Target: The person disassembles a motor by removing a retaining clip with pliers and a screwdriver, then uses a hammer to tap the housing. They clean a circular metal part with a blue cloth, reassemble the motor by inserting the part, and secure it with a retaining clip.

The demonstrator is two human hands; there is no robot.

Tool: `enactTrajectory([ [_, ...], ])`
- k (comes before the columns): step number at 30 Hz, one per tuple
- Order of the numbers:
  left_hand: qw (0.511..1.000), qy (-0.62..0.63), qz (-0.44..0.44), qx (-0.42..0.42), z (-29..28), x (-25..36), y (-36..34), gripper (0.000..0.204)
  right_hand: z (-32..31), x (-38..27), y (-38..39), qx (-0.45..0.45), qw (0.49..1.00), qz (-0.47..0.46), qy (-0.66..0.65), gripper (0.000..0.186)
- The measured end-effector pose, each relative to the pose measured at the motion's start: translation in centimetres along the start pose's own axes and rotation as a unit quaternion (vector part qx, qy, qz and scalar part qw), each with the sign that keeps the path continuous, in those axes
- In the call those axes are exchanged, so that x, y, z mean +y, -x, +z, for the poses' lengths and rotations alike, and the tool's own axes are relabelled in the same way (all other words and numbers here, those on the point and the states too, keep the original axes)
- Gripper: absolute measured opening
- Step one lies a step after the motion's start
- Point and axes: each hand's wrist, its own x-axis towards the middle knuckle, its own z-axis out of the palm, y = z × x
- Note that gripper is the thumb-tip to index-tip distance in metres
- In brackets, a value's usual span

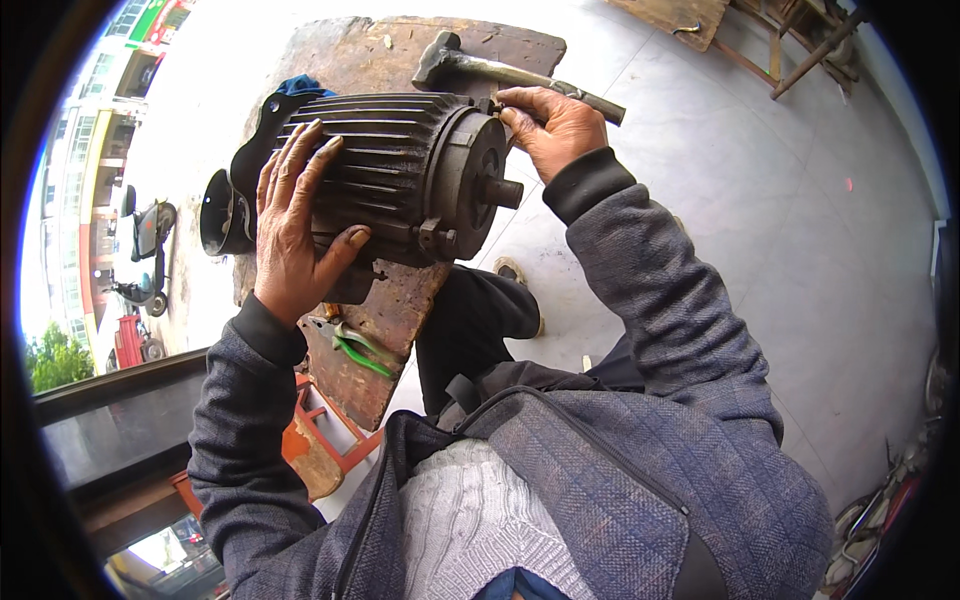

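Note:
A dark, greasy electric motor [365, 165] with a ribbed housing lies on its side on a worn wooden bench, its shaft [503, 192] pointing right. My left hand [295, 215] rests on the ribs with fingers stretched and thumb apart, steadying nothing else. My right hand [550, 128] is closed, thumb and forefinger pinched at the far edge of the motor's end cover, by a small bolt lug. Whatever sits between those fingertips is too small to make out. Just beyond the right hand lies a hammer [500, 72], its handle passing behind the knuckles.
Green-handled pliers [360, 352] lie on the near part of the bench [385, 395]. Blue cloth [303, 86] shows behind the motor. A reddish stool [325, 430] stands below left. Wooden furniture [790, 40] is at the far right; assorted clutter [885, 510] lines the lower right.

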Motion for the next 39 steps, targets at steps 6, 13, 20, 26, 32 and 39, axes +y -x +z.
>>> enactTrajectory([
  [6, 1.0, 0.012, -0.003, 0.001, 0.1, 0.0, -0.1, 0.081, -0.4, 1.1, -0.7, -0.029, 0.982, 0.117, -0.144, 0.024],
  [13, 1.0, 0.005, -0.01, -0.009, 0.1, 0.0, -0.1, 0.081, 0.1, 0.4, -1.0, -0.025, 0.996, 0.083, -0.031, 0.035],
  [20, 1.0, 0.007, -0.014, -0.016, 0.0, 0.0, -0.1, 0.082, 0.0, 1.1, -0.9, -0.028, 0.997, 0.049, -0.043, 0.039],
  [26, 1.0, 0.005, -0.014, -0.014, 0.1, -0.1, -0.2, 0.082, 0.1, 1.3, -1.9, -0.021, 0.986, -0.043, 0.16, 0.05],
  [32, 1.0, 0.01, -0.01, -0.012, 0.1, -0.1, -0.2, 0.081, -1.3, 1.1, -2.4, -0.112, 0.986, -0.018, 0.122, 0.051],
  [39, 1.0, 0.016, -0.008, -0.003, 0.1, -0.1, -0.2, 0.081, -0.2, 2.3, -2.7, -0.069, 0.997, -0.007, -0.034, 0.048],
])
